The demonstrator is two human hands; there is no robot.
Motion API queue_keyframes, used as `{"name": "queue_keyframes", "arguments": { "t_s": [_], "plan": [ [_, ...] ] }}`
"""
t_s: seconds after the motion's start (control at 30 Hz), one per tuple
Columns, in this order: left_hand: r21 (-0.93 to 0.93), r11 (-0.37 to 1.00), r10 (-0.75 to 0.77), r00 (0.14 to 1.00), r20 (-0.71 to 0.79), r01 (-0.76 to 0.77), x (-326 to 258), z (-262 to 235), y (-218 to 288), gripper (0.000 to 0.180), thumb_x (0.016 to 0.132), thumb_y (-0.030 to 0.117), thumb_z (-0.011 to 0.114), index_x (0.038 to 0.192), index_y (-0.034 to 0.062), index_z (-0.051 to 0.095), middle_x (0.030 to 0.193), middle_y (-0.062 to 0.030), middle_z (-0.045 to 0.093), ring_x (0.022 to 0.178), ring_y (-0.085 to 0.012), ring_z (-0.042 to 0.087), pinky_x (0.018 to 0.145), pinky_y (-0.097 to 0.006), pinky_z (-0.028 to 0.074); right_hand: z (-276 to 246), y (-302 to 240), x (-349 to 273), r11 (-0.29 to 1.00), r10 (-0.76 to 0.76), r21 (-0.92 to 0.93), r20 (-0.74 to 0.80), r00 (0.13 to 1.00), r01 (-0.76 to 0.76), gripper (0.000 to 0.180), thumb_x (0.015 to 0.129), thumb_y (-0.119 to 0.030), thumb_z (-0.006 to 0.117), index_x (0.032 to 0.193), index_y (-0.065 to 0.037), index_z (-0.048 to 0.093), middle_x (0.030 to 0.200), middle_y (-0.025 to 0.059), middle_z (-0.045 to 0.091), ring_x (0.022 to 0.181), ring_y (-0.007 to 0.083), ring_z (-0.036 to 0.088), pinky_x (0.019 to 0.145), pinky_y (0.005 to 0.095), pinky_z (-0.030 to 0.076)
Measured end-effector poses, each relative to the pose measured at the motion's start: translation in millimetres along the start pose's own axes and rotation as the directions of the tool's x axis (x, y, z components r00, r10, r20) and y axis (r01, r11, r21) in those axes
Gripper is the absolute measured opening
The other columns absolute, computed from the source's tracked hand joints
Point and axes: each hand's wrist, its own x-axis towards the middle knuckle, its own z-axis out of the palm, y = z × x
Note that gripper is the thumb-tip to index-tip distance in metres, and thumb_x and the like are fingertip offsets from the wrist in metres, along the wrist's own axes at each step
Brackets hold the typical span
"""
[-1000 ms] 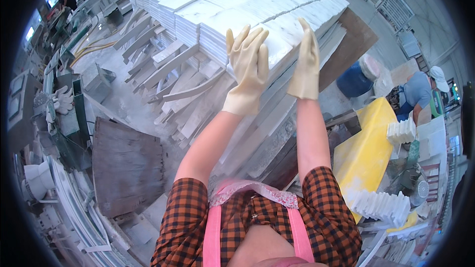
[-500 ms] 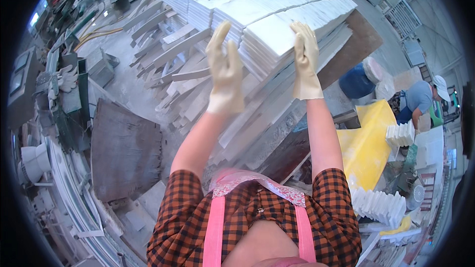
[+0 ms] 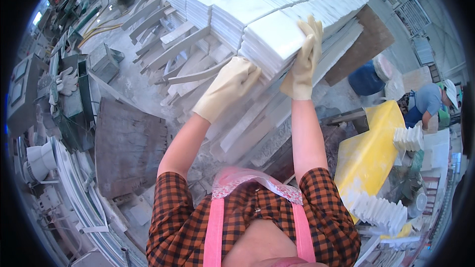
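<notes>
A tall stack of white marble tiles (image 3: 277, 34) with grey veining stands ahead of me, in rows parted by narrow gaps. Both hands wear cream rubber gloves. My left hand (image 3: 232, 85) is closed into a fist by the front face of the near corner; its fingertips are hidden beneath, and nothing shows in it. My right hand (image 3: 304, 62) lies along the right side of that same corner, fingers stretched upward, its palm side against the tile edges. It grips nothing that I can see.
Loose stone offcuts (image 3: 178, 54) jut out left of the stack. A dark worn sheet (image 3: 129, 148) lies at left. At right are a blue barrel (image 3: 366, 78), a yellow panel (image 3: 368, 153), white tile pieces (image 3: 381, 210) and a bending co-worker (image 3: 424, 101).
My left hand has come down from beside the stack's corner and closed from open fingers to a fist. My right hand stays at the side edge, shifted slightly along it.
</notes>
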Motion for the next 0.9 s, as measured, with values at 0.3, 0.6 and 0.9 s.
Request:
{"name": "queue_keyframes", "arguments": {
  "t_s": [0.3, 0.6, 0.9],
  "plan": [
    [0.019, 0.998, -0.056, 0.995, 0.085, 0.055, 18, -5, 4, 0.017, 0.092, 0.013, 0.061, 0.085, -0.0015, 0.065, 0.095, -0.0249, 0.062, 0.095, -0.0444, 0.058, 0.085, -0.05, 0.048, 6, 8, -9, 0.992, -0.108, -0.058, 0.018, 0.994, 0.109, 0.053, 0.115, -0.039, 0.021, 0.132, -0.009, 0.061, 0.155, 0.0167, 0.049, 0.155, 0.0385, 0.026, 0.131, 0.0524, 0.011],
    [-0.197, 0.964, -0.259, 0.803, -0.536, 0.18, 16, 0, 10, 0.04, 0.102, 0.009, 0.062, 0.141, 0.0057, 0.058, 0.125, -0.0137, 0.064, 0.106, -0.0227, 0.066, 0.094, -0.035, 0.054, 4, -15, -6, 0.986, 0.146, 0.076, 0.015, 0.989, -0.146, 0.054, 0.115, -0.039, 0.024, 0.14, -0.005, 0.059, 0.163, 0.0188, 0.039, 0.159, 0.0382, 0.018, 0.13, 0.0523, 0.011],
    [-0.281, 0.92, -0.391, 0.688, -0.611, 0.274, 43, 28, 16, 0.03, 0.103, 0.008, 0.054, 0.13, -0.0047, 0.058, 0.126, -0.0227, 0.06, 0.116, -0.0341, 0.062, 0.101, -0.041, 0.049, 10, -30, -6, 0.984, 0.176, 0.03, 0.007, 0.984, -0.176, 0.058, 0.115, -0.038, 0.022, 0.16, -0.003, 0.033, 0.169, 0.0225, 0.023, 0.16, 0.0416, 0.008, 0.129, 0.0528, 0.011]
  ]
}}
